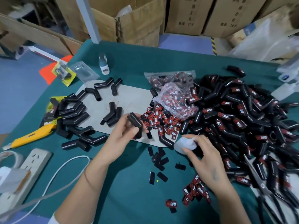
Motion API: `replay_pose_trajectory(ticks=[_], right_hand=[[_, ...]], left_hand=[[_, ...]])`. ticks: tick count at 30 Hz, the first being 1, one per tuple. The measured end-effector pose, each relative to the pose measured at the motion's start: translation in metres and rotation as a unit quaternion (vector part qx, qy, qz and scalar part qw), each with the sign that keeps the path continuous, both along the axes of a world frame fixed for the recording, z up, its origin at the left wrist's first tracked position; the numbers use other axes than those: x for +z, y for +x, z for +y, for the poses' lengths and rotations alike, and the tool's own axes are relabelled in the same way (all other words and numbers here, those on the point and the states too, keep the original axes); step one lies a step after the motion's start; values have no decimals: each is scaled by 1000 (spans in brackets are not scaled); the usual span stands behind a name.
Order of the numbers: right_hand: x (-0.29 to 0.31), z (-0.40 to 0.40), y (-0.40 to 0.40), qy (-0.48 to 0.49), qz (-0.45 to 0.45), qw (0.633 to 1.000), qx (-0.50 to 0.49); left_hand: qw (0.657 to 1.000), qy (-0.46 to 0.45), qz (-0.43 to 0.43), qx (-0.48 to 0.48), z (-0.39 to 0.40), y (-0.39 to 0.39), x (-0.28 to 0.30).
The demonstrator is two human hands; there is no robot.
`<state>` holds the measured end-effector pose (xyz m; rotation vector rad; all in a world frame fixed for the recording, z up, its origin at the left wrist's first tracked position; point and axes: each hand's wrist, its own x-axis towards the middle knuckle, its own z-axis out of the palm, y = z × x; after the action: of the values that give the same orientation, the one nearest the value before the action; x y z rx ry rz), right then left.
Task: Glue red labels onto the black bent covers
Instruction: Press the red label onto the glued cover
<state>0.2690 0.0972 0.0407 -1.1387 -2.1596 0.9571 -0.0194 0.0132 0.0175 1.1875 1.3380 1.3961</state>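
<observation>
My left hand (123,135) grips a black bent cover (135,125) just above the grey mat (129,97). My right hand (202,154) is closed around a small white glue bottle (184,143) lying low over the green table (129,183), to the right of the held cover. Loose red labels (161,122) lie in a heap just behind both hands, and a smaller cluster of red labels (195,191) sits beside my right wrist. Plain black covers (72,110) are piled at the left. A big heap of labelled covers (242,120) fills the right.
A yellow utility knife (30,137) and a white power strip (27,172) with its cable lie at the left edge. Plastic bags of labels (171,81) sit behind the heap. Scissors (262,183) rest at the right. Cardboard boxes (137,18) stand beyond the table.
</observation>
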Motion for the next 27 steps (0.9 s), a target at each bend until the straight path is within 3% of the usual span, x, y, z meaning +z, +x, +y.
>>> replay_pose_trajectory(ticks=[3, 7, 11, 15, 27], right_hand=[[5, -4, -1, -161, 157, 974, -7], [7, -10, -8, -289, 291, 912, -13], [5, -10, -16, -321, 307, 895, -52], [4, -7, -14, -317, 327, 887, -77], [7, -6, -6, -330, 352, 873, -73]], left_hand=[[961, 19, -257, -98, -3, 19, 6], [910, -8, -386, -149, 0, 31, 7], [897, -3, -416, -149, 0, 33, 3], [905, 16, -398, -146, 1, 33, 1], [912, 9, -402, -84, 0, 35, 8]])
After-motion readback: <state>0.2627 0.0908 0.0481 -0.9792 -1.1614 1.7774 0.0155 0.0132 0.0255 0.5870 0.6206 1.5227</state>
